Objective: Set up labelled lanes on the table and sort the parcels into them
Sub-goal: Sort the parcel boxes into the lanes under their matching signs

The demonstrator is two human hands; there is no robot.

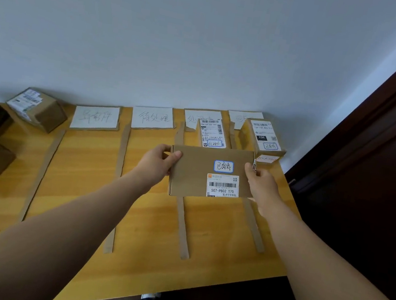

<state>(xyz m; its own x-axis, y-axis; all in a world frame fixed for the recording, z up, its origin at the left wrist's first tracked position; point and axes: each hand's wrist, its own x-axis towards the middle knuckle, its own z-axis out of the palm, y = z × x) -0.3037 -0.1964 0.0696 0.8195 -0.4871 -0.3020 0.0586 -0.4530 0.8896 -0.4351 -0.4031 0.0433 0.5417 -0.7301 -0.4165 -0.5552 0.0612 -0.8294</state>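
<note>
A flat brown cardboard parcel [210, 174] with a white barcode label sits right of centre, above the yellow wooden table [81, 185]. The left hand [156, 163] pinches its left edge, thumb on top. The right hand [261, 186] grips its right edge, thumb likewise on top.

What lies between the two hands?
A flat parcel, gripped at its short ends by the left hand and right hand, shown in the head view.

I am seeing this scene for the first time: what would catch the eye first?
The left hand and right hand hold a flat brown cardboard parcel over the yellow wooden table, right of centre. White handwritten paper signs line the wall edge; brown cardboard boxes sit far left.
</note>
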